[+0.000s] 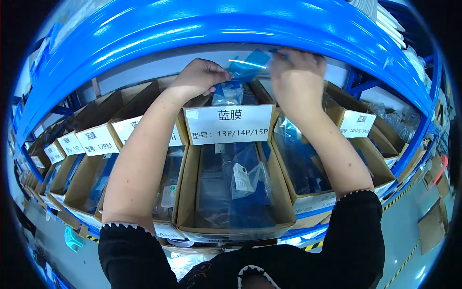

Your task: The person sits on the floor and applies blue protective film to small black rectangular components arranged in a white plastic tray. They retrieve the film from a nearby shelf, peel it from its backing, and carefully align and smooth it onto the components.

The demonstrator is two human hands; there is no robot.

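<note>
Two bare hands are up at the top centre of the frame, and here's the blue film sheet [252,65] between them, tilted, a bright streak of light across it! The left hand [199,79] has its thumb and fingers pinched on the sheet's left end; the right hand [298,79] is a blur beside the other end, fingers curled, and I can't tell how far they close or whether they grip it. Right overhead, the wide blue shelf beam [216,24] arches across the top of the frame, leaving little room above those knuckles. Just below the sheet, a clear packet [227,95] lies in the labelled upper box [228,137], centre frame. Lower down, the lower box [285,209] holds blue films and a clear bag [245,180]. Both forearms cut across the neighbouring boxes, hiding part of them, and over at lower left there's a green stool [73,239] on the floor
</note>
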